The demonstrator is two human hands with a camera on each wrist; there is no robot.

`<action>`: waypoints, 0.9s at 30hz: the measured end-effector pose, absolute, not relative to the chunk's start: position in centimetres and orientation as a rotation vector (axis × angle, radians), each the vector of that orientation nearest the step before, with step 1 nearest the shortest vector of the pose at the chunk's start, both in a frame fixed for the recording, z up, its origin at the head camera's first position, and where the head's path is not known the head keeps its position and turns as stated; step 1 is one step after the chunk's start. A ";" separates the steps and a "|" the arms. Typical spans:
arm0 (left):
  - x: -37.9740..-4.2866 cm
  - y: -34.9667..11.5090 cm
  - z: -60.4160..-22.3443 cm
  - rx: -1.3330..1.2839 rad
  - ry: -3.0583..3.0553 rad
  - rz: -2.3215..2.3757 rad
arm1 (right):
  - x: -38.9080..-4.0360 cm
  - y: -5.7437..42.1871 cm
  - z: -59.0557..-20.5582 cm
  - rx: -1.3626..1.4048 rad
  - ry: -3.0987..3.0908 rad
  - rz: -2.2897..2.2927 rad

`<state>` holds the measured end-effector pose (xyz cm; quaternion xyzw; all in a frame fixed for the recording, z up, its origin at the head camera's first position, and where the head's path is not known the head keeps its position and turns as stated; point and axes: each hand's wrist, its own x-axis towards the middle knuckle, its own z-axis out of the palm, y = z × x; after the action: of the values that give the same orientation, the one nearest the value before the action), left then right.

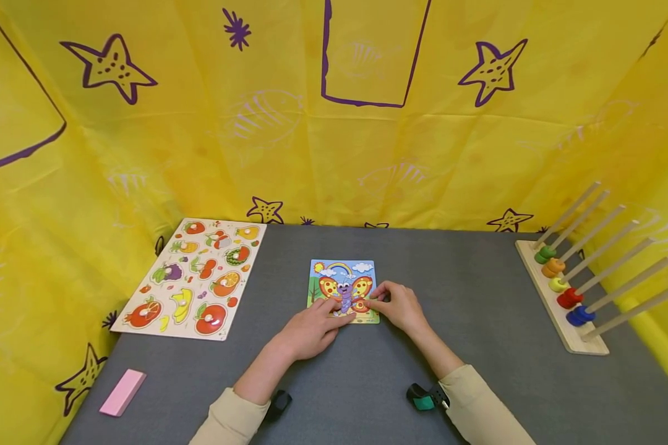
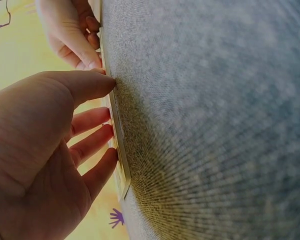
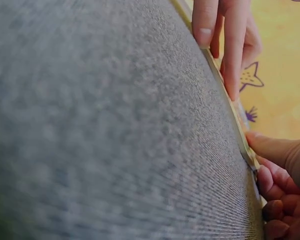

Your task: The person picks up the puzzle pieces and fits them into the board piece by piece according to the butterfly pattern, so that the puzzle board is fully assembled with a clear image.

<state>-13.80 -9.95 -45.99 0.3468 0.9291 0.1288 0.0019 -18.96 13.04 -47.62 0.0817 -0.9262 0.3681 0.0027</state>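
Note:
A small square butterfly puzzle [image 1: 345,269] lies flat on the grey table, showing a purple butterfly with red and yellow wings under a rainbow. My left hand [image 1: 310,327] rests its fairly straight fingers on the lower left part of the picture. In the left wrist view, that hand's thumb [image 2: 92,86] touches the board's near edge. At the right side, my right hand [image 1: 402,306] pinches the puzzle near its edge, the thumb over the lower right wing. Its other fingers [image 3: 277,215] are curled beside the board. Whether a loose piece sits under the thumb cannot be seen.
A wooden fruit peg puzzle [image 1: 231,321] lies to the left. Nearer on that side is a pink block [image 1: 122,392]. On the right stands a wooden peg stacker [image 1: 556,309] with coloured rings and tall rods. A yellow patterned cloth [image 1: 312,154] hangs behind the table.

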 end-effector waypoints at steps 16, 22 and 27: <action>-13.7 -10.2 -45.8 1.123 2.937 0.372 | -20.6 12.2 -46.9 0.165 -3.095 0.836; -13.7 -10.0 -45.9 1.133 2.936 0.368 | -20.4 13.7 -47.5 0.361 -3.065 1.046; -13.8 -10.0 -46.1 1.131 2.927 0.387 | -19.8 14.4 -47.8 0.548 -2.966 1.300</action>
<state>-13.77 -9.95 -46.10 0.3576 0.9258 0.1224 -0.0098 -19.78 14.42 -47.76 0.1663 -0.9008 0.3948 -0.0712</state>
